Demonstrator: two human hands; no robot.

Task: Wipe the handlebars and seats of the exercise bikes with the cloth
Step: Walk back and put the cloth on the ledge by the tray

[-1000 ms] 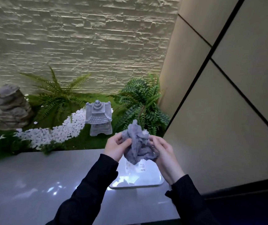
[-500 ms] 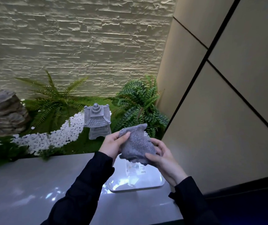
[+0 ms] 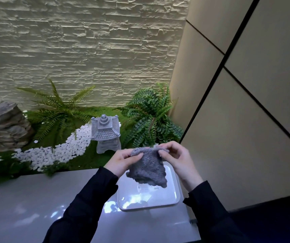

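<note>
Cloth: grey nubby fabric cloth hangs below both hands' fingertips, above the white rectangular tray.
Left hand: thumb and fingers pinch its upper left corner.
Right hand: curled fingers pinch its upper right edge.

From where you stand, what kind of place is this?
Probably an indoor corner with a decorative rock garden: a stone lantern, ferns and white pebbles lie below a stacked-stone wall.
</note>
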